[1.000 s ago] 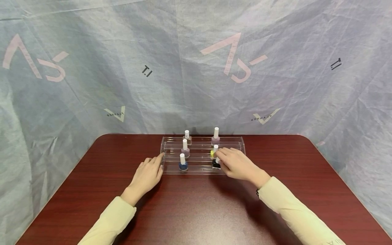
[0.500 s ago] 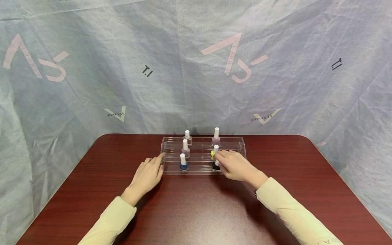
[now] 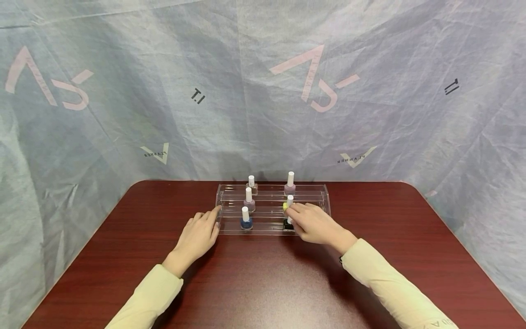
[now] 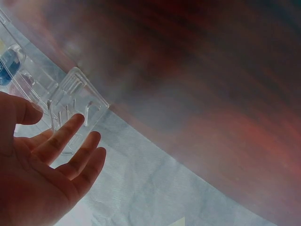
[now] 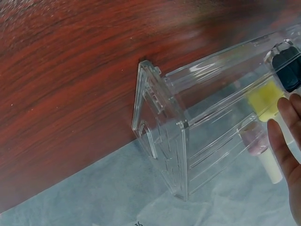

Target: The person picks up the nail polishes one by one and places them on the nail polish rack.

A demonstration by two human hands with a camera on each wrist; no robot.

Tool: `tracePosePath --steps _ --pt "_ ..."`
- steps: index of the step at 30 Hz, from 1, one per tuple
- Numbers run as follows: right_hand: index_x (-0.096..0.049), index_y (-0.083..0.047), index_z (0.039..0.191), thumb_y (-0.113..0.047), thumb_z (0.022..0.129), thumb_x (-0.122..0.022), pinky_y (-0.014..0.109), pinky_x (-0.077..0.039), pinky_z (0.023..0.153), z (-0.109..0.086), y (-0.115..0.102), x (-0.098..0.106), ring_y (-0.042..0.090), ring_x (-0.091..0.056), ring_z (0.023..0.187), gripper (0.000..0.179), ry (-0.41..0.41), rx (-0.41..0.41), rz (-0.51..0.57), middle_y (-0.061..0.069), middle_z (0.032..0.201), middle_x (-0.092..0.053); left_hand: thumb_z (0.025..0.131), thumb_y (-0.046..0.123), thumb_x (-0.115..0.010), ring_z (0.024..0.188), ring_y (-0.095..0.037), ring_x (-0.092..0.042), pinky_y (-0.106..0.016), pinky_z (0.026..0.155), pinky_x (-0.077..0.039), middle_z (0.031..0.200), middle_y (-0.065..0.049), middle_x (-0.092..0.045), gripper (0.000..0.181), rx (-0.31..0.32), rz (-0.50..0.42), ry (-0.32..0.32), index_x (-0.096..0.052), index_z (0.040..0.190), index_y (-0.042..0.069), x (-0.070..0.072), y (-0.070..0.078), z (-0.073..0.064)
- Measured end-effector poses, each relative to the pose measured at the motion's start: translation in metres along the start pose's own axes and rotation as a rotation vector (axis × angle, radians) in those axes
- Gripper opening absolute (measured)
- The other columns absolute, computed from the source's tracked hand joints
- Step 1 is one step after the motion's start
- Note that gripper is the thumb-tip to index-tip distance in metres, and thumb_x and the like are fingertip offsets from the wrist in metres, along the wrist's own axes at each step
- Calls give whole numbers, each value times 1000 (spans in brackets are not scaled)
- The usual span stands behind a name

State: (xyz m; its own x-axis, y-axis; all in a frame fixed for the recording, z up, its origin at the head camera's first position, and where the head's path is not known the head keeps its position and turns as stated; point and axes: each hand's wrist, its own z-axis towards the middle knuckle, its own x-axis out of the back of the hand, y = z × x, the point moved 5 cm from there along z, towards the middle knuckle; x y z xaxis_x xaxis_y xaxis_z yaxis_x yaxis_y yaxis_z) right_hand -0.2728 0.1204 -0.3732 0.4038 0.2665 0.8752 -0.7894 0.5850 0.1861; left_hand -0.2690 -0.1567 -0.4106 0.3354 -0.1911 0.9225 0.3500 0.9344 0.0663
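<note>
A clear stepped rack [image 3: 267,225] stands toward the back of the table, holding upright white-capped nail polish bottles. My right hand [image 3: 315,224] pinches the cap of the black nail polish bottle [image 3: 288,225] on the front step; the fingertips are partly hidden in the head view. Behind it is a yellow bottle [image 3: 285,207], half covered by the hand. My left hand [image 3: 196,236] rests against the rack's left end, fingers extended, as the left wrist view also shows. The blue bottle [image 3: 246,223] sits on the front step, nearer the left end.
On the middle step stands a lilac bottle [image 3: 249,204]. The back step bears another lilac bottle [image 3: 289,189] and a pale bottle with a labelled cap [image 3: 251,180]. A grey cloth [image 3: 246,114] hangs behind the dark red table [image 3: 263,283].
My right hand has shifted slightly left with the black nail polish bottle, which now lines up more closely with the yellow one. The left hand has kept its place at the rack.
</note>
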Motion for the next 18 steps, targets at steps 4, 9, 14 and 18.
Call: tracePosePath --steps 4,9,14,18 --pt "-55 -11 92 -10 79 -54 31 -45 61 0 0 -1 15 -51 67 12 -16 -2 -7 -2 79 -53 90 20 -51 100 -31 -56 -42 76 -46 113 -9 -63 48 -3 2 1 -42 135 9 0 0 0" --pt "-55 -12 93 -10 80 -54 31 -45 62 -1 1 -4 14 -51 67 13 -48 -12 -10 -2 80 -52 90 20 -51 100 -31 -56 -42 75 -46 114 -9 -63 47 -4 1 3 -43 135 9 1 1 0" --pt "-55 -12 93 -10 80 -55 31 -45 62 -1 1 -3 14 -51 68 13 -45 -19 5 -2 80 -53 90 20 -51 99 -31 -57 -41 74 -46 112 -9 -63 47 -8 2 9 -43 135 9 1 1 0" --pt "-55 -13 95 -10 82 -56 31 -46 63 -2 1 -2 14 -53 68 14 -45 -28 10 -2 82 -54 90 20 -51 98 -31 -57 -41 74 -46 112 -9 -63 47 -9 4 8 -43 135 9 0 0 0"
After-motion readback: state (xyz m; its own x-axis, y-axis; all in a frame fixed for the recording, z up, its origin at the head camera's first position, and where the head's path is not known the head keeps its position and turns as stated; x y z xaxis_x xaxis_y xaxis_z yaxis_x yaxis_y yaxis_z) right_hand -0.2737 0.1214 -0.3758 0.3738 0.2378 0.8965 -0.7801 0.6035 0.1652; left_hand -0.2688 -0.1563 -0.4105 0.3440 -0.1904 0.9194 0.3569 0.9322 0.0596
